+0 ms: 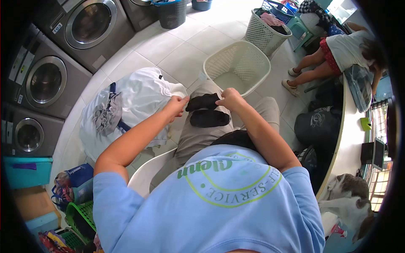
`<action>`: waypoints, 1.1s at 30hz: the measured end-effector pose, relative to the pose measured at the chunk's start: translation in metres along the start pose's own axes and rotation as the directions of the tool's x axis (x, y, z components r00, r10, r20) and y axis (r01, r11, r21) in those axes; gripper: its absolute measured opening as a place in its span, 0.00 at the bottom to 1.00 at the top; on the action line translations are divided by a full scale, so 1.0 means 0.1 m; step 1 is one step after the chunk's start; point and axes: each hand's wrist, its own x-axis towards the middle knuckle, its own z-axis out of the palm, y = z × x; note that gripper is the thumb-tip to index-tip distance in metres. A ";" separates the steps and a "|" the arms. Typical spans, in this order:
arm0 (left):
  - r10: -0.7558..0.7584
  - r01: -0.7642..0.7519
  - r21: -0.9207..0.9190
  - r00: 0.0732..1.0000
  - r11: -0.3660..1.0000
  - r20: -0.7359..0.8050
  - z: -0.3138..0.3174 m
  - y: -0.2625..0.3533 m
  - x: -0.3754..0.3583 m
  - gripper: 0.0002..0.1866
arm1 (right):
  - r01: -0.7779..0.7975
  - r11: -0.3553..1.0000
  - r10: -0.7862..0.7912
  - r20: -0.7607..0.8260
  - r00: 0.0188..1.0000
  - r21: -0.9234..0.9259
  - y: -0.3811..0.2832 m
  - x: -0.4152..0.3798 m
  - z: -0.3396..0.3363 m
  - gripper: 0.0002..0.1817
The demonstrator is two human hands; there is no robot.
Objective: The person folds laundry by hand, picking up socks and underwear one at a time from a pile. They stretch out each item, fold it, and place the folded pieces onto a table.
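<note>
Holding a black sock [203, 101] stretched between our left hand [177, 105] and right hand [230, 99] above our lap.

Each hand is pinched shut on one end of the sock; the fingertips are tucked under the cloth and cannot be made out. A second sock [209, 118] lies on our thigh just below. Our legs hide the floor beneath, and our shirt [215, 202] covers the chair [145, 173] except one edge. An empty basket [237, 66] stands on white tile ahead, a white bundle [135, 105] to the left, washers [46, 80] along the wall. A seated person [337, 55] at upper right is partly cut off.
</note>
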 end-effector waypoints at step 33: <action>0.475 -0.318 -0.469 0.839 0.824 0.266 -0.54 0.57 -0.96 0.06 | -0.268 -0.165 -0.598 0.120 0.793 0.949 -0.14 -0.61 -0.31 0.16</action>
